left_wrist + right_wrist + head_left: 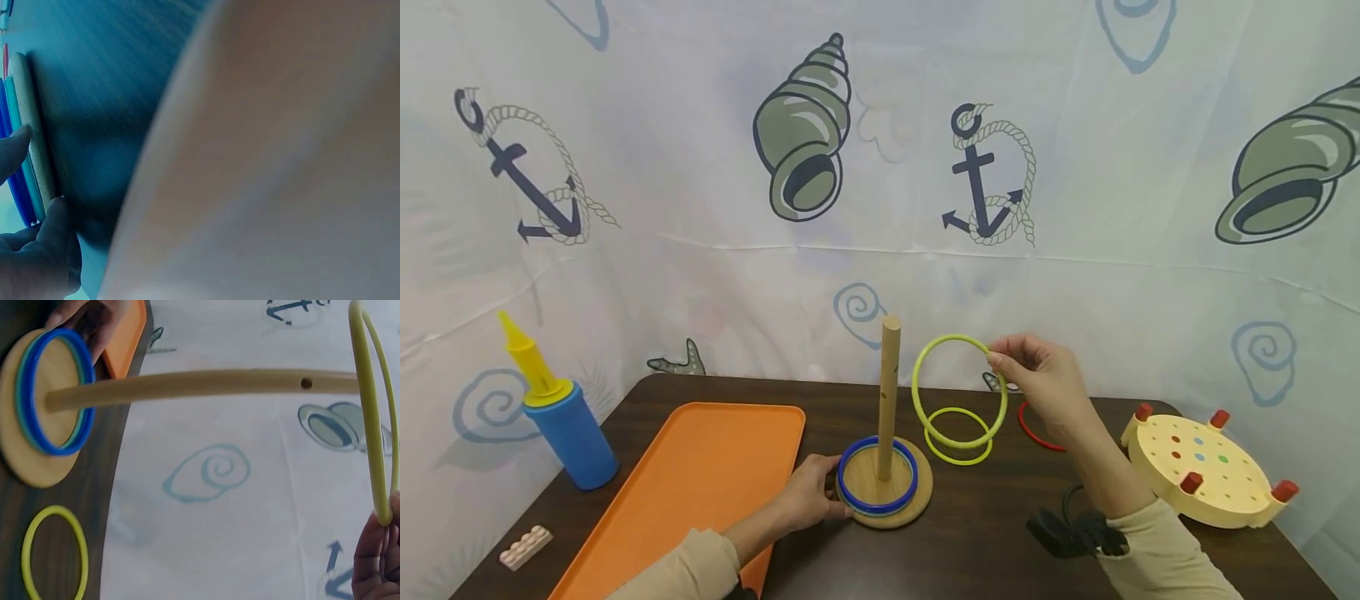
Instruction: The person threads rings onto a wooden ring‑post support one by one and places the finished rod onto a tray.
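A round wooden base [922, 493] with an upright wooden peg [887, 400] stands on the table. Around the peg, a blue ring [913, 475] lies over a teal ring [20, 403] on the base. My left hand [808, 493] grips the base's left edge; in the left wrist view its fingers meet the rim beside the rings. With thumb and fingers, my right hand [1039, 377] pinches a yellow ring [919, 392], raised to the right of the peg. A second yellow ring [26, 556] lies on the table to the base's right.
Left of the base lies an orange tray [730, 450]. A blue and yellow pump [576, 437] and a pale toy brick [526, 547] are farther left. A red ring [1037, 437] lies behind my right wrist. A cream pegboard [1202, 467] with red-tipped legs sits at right.
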Available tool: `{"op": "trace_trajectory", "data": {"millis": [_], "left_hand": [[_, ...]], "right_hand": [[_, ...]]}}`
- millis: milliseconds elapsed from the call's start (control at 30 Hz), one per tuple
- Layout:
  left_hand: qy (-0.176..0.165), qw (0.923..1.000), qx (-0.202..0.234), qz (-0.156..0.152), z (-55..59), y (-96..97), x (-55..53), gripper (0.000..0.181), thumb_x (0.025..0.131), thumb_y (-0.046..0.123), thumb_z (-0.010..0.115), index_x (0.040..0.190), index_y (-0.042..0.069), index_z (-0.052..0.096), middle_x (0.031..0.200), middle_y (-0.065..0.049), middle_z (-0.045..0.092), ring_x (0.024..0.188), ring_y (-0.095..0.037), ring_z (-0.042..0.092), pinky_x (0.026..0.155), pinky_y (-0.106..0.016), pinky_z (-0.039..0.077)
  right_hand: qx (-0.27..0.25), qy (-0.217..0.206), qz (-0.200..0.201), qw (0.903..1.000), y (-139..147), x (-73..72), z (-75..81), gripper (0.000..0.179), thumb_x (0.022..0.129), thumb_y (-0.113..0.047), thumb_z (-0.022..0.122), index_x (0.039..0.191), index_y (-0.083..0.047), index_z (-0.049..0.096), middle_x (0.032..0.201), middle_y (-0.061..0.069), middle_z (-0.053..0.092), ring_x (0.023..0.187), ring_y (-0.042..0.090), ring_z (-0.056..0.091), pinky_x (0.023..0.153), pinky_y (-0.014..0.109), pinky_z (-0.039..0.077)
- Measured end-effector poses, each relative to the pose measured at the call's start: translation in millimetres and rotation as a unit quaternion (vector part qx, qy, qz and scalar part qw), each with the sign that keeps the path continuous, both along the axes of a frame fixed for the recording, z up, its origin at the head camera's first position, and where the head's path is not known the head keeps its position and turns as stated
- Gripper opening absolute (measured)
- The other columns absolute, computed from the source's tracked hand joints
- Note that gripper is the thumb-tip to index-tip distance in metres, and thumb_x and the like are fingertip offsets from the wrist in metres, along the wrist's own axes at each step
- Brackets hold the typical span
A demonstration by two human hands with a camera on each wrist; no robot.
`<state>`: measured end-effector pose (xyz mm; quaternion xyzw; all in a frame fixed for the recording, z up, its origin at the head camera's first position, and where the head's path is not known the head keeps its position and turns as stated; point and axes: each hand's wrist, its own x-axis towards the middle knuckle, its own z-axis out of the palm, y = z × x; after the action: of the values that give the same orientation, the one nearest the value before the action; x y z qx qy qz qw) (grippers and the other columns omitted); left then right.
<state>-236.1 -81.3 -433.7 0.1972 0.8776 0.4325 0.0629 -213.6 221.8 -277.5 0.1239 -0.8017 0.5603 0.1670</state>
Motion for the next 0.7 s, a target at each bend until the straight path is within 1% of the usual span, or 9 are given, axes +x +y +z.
{"op": "trace_trajectory", "data": {"millis": [167,367,533,700], "left_hand": [[-0.004,1.0000,0.004,-0.003,-0.1,-0.4,0.1,0.076,0.063,0.001,0.084,0.128,-0.015,0.048,0.115,-0.022,0.050,0.102,-0.031,0.056,0.080,-0.038,0.054],[-0.002,0.9999,0.008,-0.007,-1.1,-0.6,0.0,0.075,0.063,0.001,0.084,0.128,-0.015,0.048,0.116,-0.023,0.049,0.102,-0.031,0.055,0.080,-0.038,0.054],[0.002,0.9999,0.008,-0.011,-2.0,-1.7,-0.2,0.074,0.063,0.000,0.083,0.127,-0.014,0.049,0.116,-0.022,0.050,0.104,-0.031,0.053,0.079,-0.038,0.054],[0.005,0.9999,0.004,-0.013,-1.3,-2.5,-0.2,0.073,0.063,0.001,0.084,0.127,-0.014,0.050,0.116,-0.021,0.051,0.106,-0.033,0.051,0.079,-0.038,0.054]], "right_hand": [[-0.025,0.002,-0.011,0.9996,-21,-12.1,11.3,0.025,0.089,-0.017,0.065,0.103,0.003,0.063,0.078,-0.004,0.061,0.076,0.012,0.059,0.068,0.020,0.052],[-0.055,0.015,-0.013,0.9983,-43,-28.5,18.6,0.021,0.088,-0.010,0.065,0.101,0.007,0.064,0.074,-0.004,0.060,0.072,0.011,0.059,0.066,0.018,0.053],[-0.073,0.027,0.003,0.9970,-57,-41.1,15.6,0.018,0.088,-0.004,0.064,0.099,0.010,0.064,0.071,-0.004,0.059,0.067,0.007,0.057,0.063,0.017,0.052],[-0.075,0.012,0.010,0.9971,-66,-47.7,4.5,0.017,0.088,-0.004,0.063,0.099,0.009,0.064,0.072,-0.003,0.059,0.067,0.008,0.057,0.062,0.018,0.052]]}}
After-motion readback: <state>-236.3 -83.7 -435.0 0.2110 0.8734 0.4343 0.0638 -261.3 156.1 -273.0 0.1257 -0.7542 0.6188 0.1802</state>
